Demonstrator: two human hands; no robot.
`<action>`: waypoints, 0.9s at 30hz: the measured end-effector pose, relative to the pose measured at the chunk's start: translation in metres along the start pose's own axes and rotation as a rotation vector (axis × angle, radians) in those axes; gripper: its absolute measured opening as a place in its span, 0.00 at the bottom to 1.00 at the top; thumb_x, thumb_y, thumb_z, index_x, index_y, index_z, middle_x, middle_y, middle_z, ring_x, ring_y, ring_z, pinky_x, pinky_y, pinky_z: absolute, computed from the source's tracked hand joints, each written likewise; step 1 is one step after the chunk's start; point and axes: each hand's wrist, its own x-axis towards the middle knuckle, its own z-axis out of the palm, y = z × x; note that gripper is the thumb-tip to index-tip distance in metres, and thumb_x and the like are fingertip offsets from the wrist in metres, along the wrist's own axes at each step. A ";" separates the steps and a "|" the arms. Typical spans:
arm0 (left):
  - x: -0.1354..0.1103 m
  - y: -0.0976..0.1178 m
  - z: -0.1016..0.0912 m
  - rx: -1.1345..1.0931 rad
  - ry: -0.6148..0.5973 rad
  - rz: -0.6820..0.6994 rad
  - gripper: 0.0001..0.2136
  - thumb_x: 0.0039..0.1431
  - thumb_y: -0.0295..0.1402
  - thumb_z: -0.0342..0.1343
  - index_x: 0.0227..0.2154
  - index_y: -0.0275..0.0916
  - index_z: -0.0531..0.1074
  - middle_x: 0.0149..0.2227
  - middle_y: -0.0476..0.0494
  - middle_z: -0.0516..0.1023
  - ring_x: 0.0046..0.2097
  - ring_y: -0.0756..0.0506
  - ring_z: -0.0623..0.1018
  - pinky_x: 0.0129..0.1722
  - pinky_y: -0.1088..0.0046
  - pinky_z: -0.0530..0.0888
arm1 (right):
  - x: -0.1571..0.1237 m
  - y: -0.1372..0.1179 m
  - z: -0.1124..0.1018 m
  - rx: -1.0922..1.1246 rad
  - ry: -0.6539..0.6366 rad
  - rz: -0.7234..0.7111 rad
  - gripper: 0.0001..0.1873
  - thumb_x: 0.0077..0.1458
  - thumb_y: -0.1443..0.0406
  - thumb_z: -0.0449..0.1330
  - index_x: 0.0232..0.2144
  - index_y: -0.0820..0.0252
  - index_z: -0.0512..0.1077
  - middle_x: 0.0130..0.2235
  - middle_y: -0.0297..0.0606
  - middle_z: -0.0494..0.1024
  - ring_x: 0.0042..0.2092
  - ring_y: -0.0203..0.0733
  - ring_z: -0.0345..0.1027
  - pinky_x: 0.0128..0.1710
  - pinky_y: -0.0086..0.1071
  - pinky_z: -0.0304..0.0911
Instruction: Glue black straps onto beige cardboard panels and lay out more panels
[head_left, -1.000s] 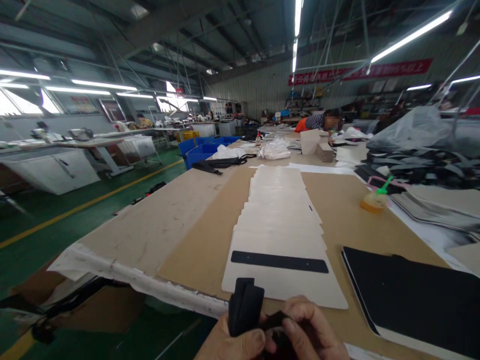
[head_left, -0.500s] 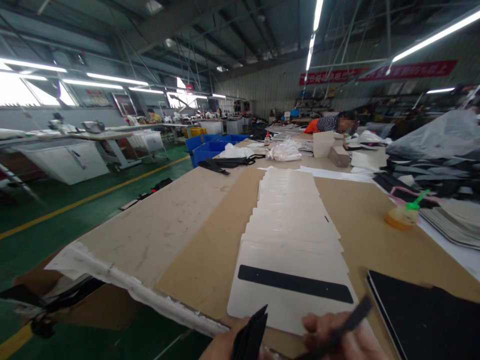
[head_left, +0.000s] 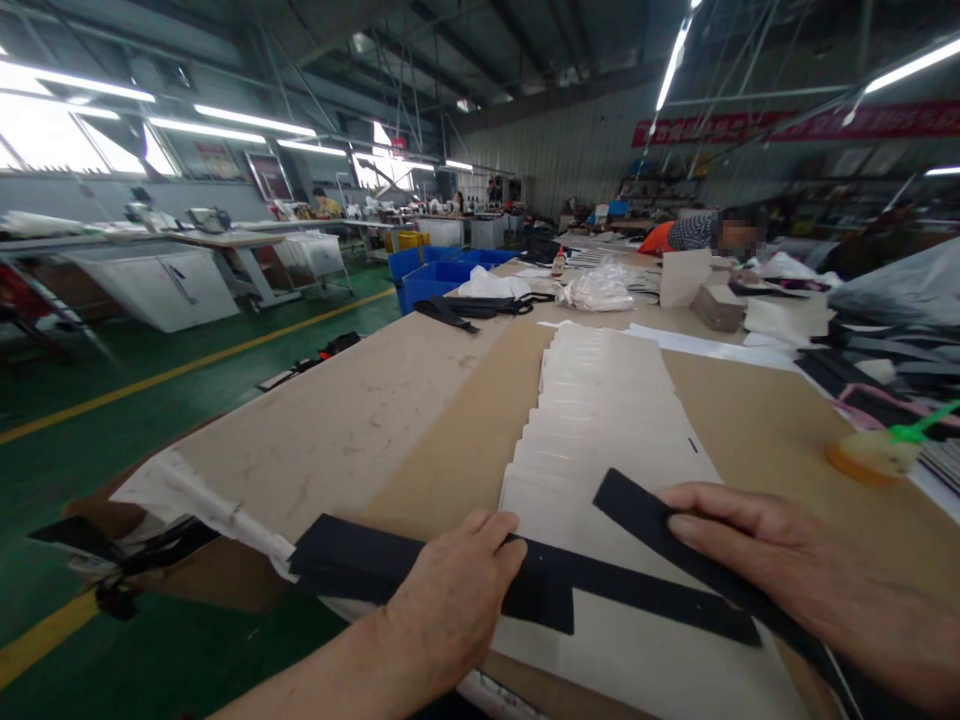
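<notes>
My left hand grips a bundle of black strips, held crosswise at the near edge of the table. The bundle reaches past both sides of the hand and partly covers another black strip lying flat on the nearest white board. My right hand pinches a single black strip between thumb and fingers. This strip slants over the boards, its far end pointing away to the left. Beyond the hands, several white boards overlap in a long row.
A squeeze bottle with a green nozzle and amber liquid stands right of the boards. Farther back are a clear plastic bag, black straps and blue bins. A person leans over the far end of the table.
Both hands have come up and forward into fuller view. My left hand has brought its bundle flat over the near board, and the right-hand strip now lies above the boards. The view has turned left.
</notes>
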 end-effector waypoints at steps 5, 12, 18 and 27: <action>0.004 -0.008 0.017 -0.014 -0.029 -0.030 0.21 0.49 0.21 0.50 0.48 0.36 0.71 0.49 0.36 0.72 0.50 0.39 0.69 0.51 0.60 0.70 | 0.038 -0.013 0.053 -0.023 -0.531 0.125 0.15 0.56 0.55 0.57 0.42 0.49 0.77 0.30 0.31 0.80 0.28 0.39 0.70 0.26 0.30 0.62; 0.006 -0.015 0.015 -0.077 -0.014 -0.015 0.17 0.48 0.22 0.50 0.43 0.37 0.70 0.48 0.39 0.71 0.49 0.40 0.67 0.52 0.62 0.70 | 0.067 0.010 0.101 -0.198 -0.558 -0.062 0.11 0.52 0.64 0.55 0.32 0.54 0.78 0.26 0.30 0.77 0.29 0.38 0.66 0.31 0.31 0.59; 0.004 -0.018 0.024 -0.108 -0.013 -0.036 0.26 0.44 0.22 0.52 0.51 0.36 0.66 0.51 0.39 0.69 0.50 0.39 0.66 0.54 0.60 0.68 | 0.069 0.020 0.114 -0.290 -0.582 -0.091 0.12 0.53 0.65 0.54 0.32 0.53 0.79 0.29 0.30 0.80 0.32 0.41 0.69 0.34 0.33 0.60; 0.006 -0.018 0.027 -0.068 -0.020 -0.086 0.29 0.49 0.23 0.49 0.57 0.38 0.62 0.63 0.39 0.60 0.57 0.38 0.64 0.57 0.60 0.68 | 0.074 0.022 0.119 -0.336 -0.616 -0.046 0.12 0.53 0.65 0.55 0.34 0.55 0.79 0.30 0.33 0.80 0.32 0.41 0.70 0.34 0.33 0.60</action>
